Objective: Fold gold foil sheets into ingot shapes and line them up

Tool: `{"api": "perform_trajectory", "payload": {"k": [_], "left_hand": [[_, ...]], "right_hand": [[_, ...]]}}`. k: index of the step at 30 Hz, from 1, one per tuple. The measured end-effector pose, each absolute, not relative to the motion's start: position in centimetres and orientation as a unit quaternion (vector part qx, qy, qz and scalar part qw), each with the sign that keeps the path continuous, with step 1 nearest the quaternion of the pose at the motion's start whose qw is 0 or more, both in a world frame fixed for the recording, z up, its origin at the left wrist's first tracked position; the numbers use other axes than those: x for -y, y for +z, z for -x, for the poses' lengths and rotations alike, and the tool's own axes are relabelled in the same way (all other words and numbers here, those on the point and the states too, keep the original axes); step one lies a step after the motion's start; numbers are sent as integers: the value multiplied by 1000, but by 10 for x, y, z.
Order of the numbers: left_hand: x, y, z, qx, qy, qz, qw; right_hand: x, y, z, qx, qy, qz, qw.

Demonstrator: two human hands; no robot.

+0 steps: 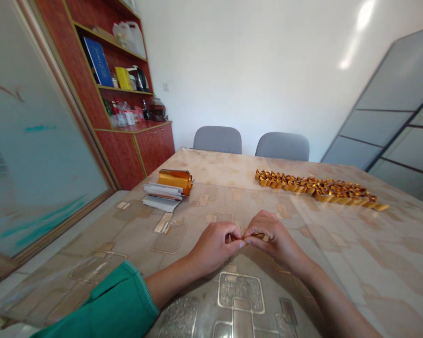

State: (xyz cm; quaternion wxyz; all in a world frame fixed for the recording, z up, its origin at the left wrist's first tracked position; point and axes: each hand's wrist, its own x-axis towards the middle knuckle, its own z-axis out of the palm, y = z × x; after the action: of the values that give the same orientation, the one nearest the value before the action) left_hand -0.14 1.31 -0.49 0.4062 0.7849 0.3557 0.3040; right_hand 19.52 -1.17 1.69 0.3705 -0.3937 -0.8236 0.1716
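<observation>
My left hand [218, 241] and my right hand [270, 234] meet over the near middle of the table, fingertips almost touching. Both pinch a small piece of gold foil paper [259, 235], most of it hidden by the fingers. To the far left of the hands lies a stack of foil paper sheets [174, 180], gold on one face and pale grey on the other, some curled. Rows of folded gold paper pieces [313, 185] stand packed together at the back right.
A patterned cloth under clear plastic covers the table [197, 300]. Two grey chairs [217, 139] stand behind its far edge. At the left rear is a red-brown shelf cabinet [137, 141] with jugs, a kettle and bottles. Grey panels [380, 94] rise at the right.
</observation>
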Motion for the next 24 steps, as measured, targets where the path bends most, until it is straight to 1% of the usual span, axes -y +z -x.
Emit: {"api": "perform_trajectory", "payload": {"k": [3, 5, 9, 13, 15, 19, 21, 24], "left_hand": [[-14, -4, 3, -351, 310, -779, 417], [-15, -2, 4, -351, 319, -771, 425], [-15, 4, 3, -357, 348, -741, 449], [-15, 6, 1, -360, 374, -686, 510], [-15, 4, 1, -361, 386, -651, 545], [-15, -5, -1, -363, 413, -586, 596], [-14, -8, -2, -360, 425, -563, 610], [-13, -8, -4, -355, 437, -537, 628]], "right_hand": [[12, 15, -198, 753, 272, 425, 422], [10, 11, -201, 699, 318, 447, 459], [4, 8, -209, 634, 341, 476, 505], [3, 12, -215, 575, 340, 499, 552], [5, 14, -214, 561, 364, 493, 556], [10, 12, -199, 557, 478, 462, 497], [10, 8, -192, 552, 487, 458, 499], [8, 5, -187, 540, 475, 454, 525]]}}
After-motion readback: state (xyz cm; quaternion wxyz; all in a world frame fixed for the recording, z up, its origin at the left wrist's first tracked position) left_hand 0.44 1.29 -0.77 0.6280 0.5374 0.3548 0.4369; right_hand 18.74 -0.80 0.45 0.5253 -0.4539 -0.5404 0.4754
